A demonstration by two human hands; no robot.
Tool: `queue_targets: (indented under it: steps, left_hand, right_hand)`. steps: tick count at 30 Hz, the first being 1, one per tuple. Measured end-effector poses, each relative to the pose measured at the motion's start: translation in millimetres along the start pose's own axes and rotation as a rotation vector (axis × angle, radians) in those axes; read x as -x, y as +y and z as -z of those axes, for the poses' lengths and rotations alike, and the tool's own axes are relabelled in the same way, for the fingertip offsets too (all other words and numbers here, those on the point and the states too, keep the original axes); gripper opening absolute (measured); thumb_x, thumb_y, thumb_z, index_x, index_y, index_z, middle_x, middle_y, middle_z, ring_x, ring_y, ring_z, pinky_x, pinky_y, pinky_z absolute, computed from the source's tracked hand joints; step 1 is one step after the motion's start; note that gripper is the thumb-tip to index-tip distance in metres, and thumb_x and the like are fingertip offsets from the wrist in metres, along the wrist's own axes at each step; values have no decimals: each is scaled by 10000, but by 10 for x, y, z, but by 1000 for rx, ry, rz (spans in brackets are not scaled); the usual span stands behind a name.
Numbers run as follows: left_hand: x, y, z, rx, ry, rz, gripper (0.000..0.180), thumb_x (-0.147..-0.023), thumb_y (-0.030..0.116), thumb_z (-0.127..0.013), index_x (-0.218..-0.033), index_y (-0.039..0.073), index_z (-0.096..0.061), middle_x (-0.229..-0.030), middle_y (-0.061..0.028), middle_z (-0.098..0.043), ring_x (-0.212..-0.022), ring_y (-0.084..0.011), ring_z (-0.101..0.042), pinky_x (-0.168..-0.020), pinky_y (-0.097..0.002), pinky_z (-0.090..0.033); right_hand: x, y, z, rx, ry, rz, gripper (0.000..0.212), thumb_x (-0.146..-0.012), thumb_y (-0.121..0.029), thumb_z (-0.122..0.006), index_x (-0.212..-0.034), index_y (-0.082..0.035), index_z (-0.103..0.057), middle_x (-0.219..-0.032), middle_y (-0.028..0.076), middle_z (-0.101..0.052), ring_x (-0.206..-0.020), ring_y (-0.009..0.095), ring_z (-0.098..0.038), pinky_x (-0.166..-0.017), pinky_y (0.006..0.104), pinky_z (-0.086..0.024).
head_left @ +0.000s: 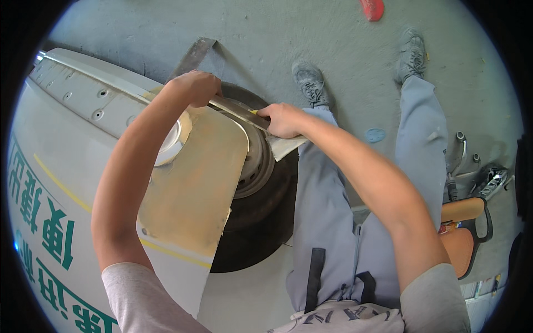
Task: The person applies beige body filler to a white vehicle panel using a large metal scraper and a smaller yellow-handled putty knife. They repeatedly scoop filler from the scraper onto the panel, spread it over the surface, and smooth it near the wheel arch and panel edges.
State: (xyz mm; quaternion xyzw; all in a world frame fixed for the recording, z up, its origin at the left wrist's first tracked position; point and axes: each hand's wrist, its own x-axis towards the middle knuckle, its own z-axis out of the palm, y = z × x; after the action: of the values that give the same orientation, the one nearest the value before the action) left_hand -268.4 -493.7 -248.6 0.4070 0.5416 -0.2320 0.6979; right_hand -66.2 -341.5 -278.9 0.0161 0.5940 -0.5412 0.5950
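Observation:
A long flat strip (240, 112), brownish grey, runs between my two hands along the far edge of a painted vehicle panel. My left hand (195, 89) is closed at its left end, with the fingertips partly hidden. My right hand (284, 120) grips the right end, where a bit of yellow shows by the fingers. From under that hand hangs a pale, thin flap (285, 146); I cannot tell whether it belongs to the strip. Smooth tan filler (189, 177) covers much of the white panel (180, 266). A round pale opening (171, 139) sits beside my left forearm.
Just right of the panel is a wheel with a dark tyre (261, 238). Green lettering marks the white bodywork (55, 205) at left. An orange-padded seat (458, 250) and a metal tool (493, 182) are at right. A red object (372, 9) lies on the far floor.

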Motion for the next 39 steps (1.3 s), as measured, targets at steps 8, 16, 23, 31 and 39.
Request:
queue_targets:
  steps: [8,16,23,31,39]
  left_hand:
    - [-255,-178,-252,36,-48,46,589,-762,-120,-537,-1201,198,-767,-1088,-151,-742,-1063,-359,-673,-940,-422,-542]
    - [-197,-200,-293,49,-58,53,588,-760,-121,-548,-1198,203,-767,-1088,-163,-739,-1075,-362,-671,-937,-433,-539]
    - [-147,-178,-309,42,-77,16,566,-802,-62,-540,-1234,235,-752,-1141,-106,-742,-1114,-327,-667,-937,-413,-551]
    - [69,9,-322,102,51,-2,576,-691,-128,-556,-1105,187,-805,-1007,-169,-741,-1012,-362,-668,-910,-424,-529]
    - [606,286,-315,53,188,-56,412,-790,-15,-562,-1049,173,-823,-940,-157,-731,-1014,-325,-646,-987,-405,-489]
  right_hand:
    - [-453,176,-188,-17,-60,68,555,-821,-121,-596,-1370,-186,-645,-1233,151,-710,-1143,335,-662,-949,408,-522]
    - [-408,117,-212,-60,-68,80,570,-827,-90,-562,-1387,-177,-630,-1235,165,-706,-1149,342,-658,-955,411,-520]
    - [-344,7,-229,-73,-82,69,597,-802,-49,-520,-1375,-166,-645,-1194,194,-711,-1135,352,-662,-951,411,-520]
    - [-98,-111,-306,-86,-91,-7,652,-808,-68,-534,-1432,-241,-605,-1287,167,-683,-1193,331,-647,-1002,419,-523]
    - [517,-445,-365,-73,-67,-108,644,-813,-67,-553,-1426,-255,-610,-1276,164,-686,-1215,333,-638,-1024,432,-522]
